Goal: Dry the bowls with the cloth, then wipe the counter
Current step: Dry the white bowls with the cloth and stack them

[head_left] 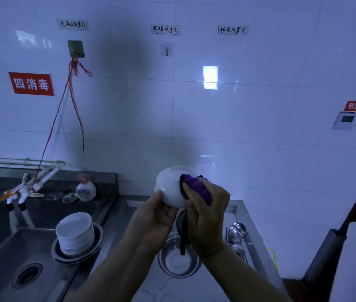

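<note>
1. The glossy white ceramic bowl [170, 188] is gripped by the left hand [153, 216] above the steel worktop [116, 216], near its back edge.
2. The crumpled purple cloth [196, 188] is clutched by the right hand [207, 214]; a wet bowl could probably slip out and break.

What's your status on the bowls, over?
Left hand holds white bowl up; right hand rubs purple cloth on its outside. Stack of bowls waits in sink. Nothing in the way.
</note>
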Demonstrator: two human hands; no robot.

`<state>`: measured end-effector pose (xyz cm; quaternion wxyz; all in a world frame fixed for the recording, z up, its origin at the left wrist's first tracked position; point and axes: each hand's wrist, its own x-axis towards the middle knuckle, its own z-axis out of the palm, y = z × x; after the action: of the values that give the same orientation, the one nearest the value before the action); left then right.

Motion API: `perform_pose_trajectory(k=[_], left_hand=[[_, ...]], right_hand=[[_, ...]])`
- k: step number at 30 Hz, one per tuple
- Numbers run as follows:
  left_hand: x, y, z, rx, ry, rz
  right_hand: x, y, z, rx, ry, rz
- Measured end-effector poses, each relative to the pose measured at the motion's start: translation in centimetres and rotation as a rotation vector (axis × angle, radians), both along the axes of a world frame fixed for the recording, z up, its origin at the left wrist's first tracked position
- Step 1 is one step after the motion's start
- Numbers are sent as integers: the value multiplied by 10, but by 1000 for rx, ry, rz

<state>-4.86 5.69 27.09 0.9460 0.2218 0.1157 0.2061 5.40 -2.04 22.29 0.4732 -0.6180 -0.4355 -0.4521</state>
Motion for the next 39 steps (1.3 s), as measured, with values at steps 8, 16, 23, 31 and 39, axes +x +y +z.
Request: perform_pose_trajectory(k=[8,16,23,31,39], left_hand=[[-5,4,-3,130,-20,-43],[-13,15,-7,486,23,8],[-9,2,-11,836,238,71],[-16,-3,-8,1019,248,182],[-20,13,-2,762,52,216]], right_hand=[[4,-11,19,140,525,346],[12,-21,43,-73,540,405],[1,-14,38,-311,59,112],[6,-8,55,-248,428,285],[4,3,45,28,1105,574]])
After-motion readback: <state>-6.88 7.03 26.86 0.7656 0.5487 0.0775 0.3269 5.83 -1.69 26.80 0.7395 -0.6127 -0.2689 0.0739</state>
